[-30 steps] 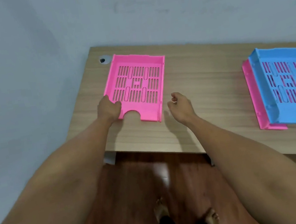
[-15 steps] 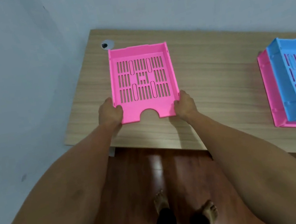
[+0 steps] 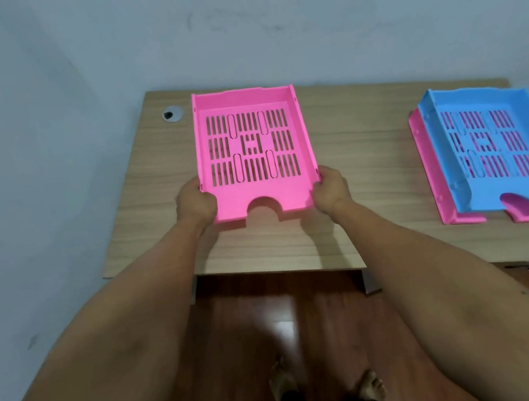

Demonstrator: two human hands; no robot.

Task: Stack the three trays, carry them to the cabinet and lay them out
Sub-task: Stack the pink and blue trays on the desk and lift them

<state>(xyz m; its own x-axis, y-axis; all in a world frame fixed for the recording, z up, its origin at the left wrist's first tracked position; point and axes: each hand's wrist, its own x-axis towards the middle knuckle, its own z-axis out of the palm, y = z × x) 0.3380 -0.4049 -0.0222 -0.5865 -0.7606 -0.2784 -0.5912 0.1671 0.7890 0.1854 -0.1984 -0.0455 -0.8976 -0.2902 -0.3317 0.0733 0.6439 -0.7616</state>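
Note:
A pink slotted tray (image 3: 261,197) is held over the left part of the wooden desk (image 3: 362,150), its near edge with the half-round notch toward me. My left hand (image 3: 195,205) grips its near left corner and my right hand (image 3: 329,187) grips its near right corner. A shadow lies on the desk under the tray's near edge. At the desk's right end a blue tray (image 3: 496,184) sits nested on a second pink tray (image 3: 429,170), slightly askew, with the pink one showing at its left side and front.
A round cable grommet (image 3: 172,113) is set in the desk's far left corner. Grey walls stand behind and to the left of the desk. Below the desk edge there is dark wooden floor (image 3: 309,314) with my bare feet on it.
My right hand came in and took the tray's near right corner. The tray was turned square to me and its near edge has come up off the desk.

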